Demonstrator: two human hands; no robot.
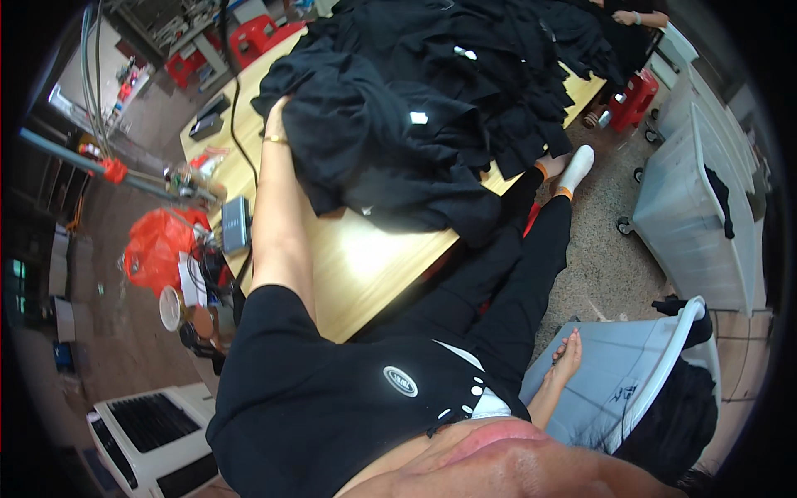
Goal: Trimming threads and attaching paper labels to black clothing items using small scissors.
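A large heap of black garments (390, 141) covers most of the pale wood-topped table (349, 266), with small white labels showing on some pieces. My left arm reaches forward over the table. My left hand (279, 118), a gold band at its wrist, is at the heap's left edge, its fingers hidden by black cloth. Low on the right, away from the table, my right hand (569, 353) hangs beside a grey plastic bin (614, 357). Its fingers are bent in, with a small dark thing at them that is too small to name.
Black cloth (677, 415) hangs over the near bin's rim. A wheeled white bin (689, 183) stands farther right. Left of the table are a red plastic bag (162, 245) and a white air cooler (154, 436). A blue-grey box (236, 224) sits on the table's left edge. Another person's hand (624, 17) shows far right.
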